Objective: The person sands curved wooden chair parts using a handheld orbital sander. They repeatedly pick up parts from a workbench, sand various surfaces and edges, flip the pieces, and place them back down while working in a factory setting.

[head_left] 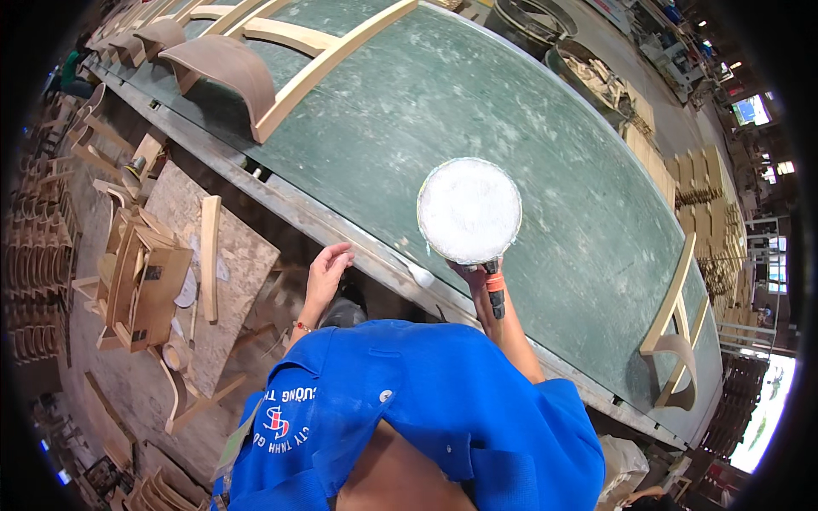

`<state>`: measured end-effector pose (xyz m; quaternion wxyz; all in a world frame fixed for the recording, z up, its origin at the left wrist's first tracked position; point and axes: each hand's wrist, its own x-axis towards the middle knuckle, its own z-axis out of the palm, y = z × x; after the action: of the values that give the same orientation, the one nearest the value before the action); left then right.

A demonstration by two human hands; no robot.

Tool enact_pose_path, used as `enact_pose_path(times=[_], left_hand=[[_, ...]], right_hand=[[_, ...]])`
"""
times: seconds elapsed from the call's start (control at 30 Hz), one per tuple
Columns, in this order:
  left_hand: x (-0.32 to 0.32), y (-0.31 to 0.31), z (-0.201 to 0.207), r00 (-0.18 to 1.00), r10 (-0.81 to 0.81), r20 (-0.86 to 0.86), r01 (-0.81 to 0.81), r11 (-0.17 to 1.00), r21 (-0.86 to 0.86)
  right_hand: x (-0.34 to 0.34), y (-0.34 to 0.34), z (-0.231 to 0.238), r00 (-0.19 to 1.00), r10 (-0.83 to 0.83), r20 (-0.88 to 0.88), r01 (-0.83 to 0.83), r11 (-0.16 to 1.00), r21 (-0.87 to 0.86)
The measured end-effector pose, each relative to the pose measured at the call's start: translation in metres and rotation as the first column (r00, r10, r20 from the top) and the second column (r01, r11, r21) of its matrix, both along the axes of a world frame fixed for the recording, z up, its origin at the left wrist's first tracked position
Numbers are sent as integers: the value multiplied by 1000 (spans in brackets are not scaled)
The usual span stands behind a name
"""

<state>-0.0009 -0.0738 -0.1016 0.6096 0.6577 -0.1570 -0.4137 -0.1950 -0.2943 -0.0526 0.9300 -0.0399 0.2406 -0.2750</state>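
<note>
My right hand (475, 277) grips an orbital sander by its dark body, with the round white sanding disc (469, 211) turned up toward me. A dark hose fitting with an orange band (495, 284) sticks out beside that hand. The sander is over the green worktable (562, 170), near its front edge. To the left, my left hand (327, 271) hovers by the table's edge with bent fingers, thumb apart, and nothing in it. Between the two hands a small white rounded object (420, 274) rests at the table edge; its kind is unclear.
Curved wooden chair frames (328, 64) with bent brown panels line the table's far left, and another frame (675, 341) stands at its right end. On the left, a wooden box (153, 289) and a curved wood strip (210, 260) lie on a board. Stacked parts (703, 187) stand beyond.
</note>
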Motion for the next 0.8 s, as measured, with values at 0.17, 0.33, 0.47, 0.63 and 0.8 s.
enact_pose_path(times=[0.17,0.33,0.47,0.63,0.8], left_hand=[[94,31,-25,987,86,139,-90,996,20],[243,-4,-1,798,153,584,-243,967,78],[346,-42,19,636,16,771,-105,992,66],[380,-117,29,920,-129,370,124,992,36],[350,-131,47,961,-156,229,194,968,-157]], right_hand=[[81,-7,42,709,-268,-653,-495,470,-731],[86,-21,-25,174,-831,-528,-851,143,-506],[97,-18,-44,-88,-810,-579,-854,361,-375],[99,-23,-52,-128,-848,-514,-867,347,-357],[113,-19,-55,-221,-823,-523,-832,439,-339]])
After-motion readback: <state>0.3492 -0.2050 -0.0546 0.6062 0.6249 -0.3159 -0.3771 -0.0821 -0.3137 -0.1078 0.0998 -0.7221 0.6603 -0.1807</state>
